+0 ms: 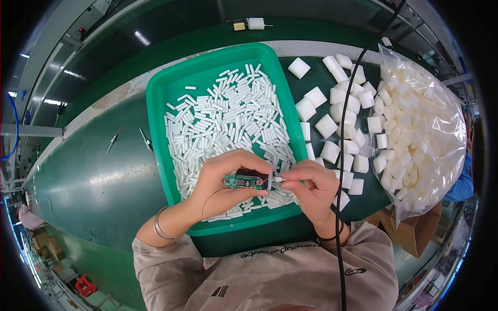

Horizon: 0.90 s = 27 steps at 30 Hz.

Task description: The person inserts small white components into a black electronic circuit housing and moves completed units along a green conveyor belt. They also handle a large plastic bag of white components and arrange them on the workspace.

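Note:
My left hand (220,179) grips a small electronic device (244,181) with a dark body, a green circuit board and a small digit display on its face. At the device's right end my right hand (314,184) pinches a thin white stick (278,179) between thumb and forefinger. The stick's tip meets the device's end; whether it sits inside cannot be made out. Both hands are over the near part of a green tray (155,135), which holds many loose short white sticks (228,124).
Chunky white foam cylinders (327,126) lie right of the tray, beside a clear bag (425,129) full of more. A black cable (346,114) hangs down on the right. Two thin tools (114,140) lie left. A similar device (249,24) rests on the far line.

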### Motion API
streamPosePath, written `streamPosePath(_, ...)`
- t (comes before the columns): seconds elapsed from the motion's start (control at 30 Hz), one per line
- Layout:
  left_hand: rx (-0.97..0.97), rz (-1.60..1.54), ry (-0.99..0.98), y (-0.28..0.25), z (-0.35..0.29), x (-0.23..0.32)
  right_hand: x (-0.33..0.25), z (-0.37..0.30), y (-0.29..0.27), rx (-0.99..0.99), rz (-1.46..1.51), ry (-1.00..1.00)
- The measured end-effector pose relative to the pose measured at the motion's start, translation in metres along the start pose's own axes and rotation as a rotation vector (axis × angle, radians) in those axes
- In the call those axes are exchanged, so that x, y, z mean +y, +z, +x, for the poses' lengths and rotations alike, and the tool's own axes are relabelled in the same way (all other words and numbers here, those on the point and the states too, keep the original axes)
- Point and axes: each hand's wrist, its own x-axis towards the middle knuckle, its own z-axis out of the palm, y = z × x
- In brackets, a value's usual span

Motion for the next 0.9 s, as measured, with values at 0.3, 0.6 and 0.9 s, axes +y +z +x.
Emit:
streamPosePath(0.3,-0.022,-0.129,-0.142,-0.002,-0.006,-0.007,0.003,0.007,-0.002,-0.084,-0.322,-0.374)
streamPosePath(0.6,0.229,-0.416,-0.212,-0.006,0.003,0.002,0.006,0.041,-0.026,0.111,-0.826,-0.102)
streamPosePath(0.9,0.204,-0.312,-0.166,-0.003,-0.003,-0.002,0.021,0.040,-0.026,0.057,-1.002,-0.030)
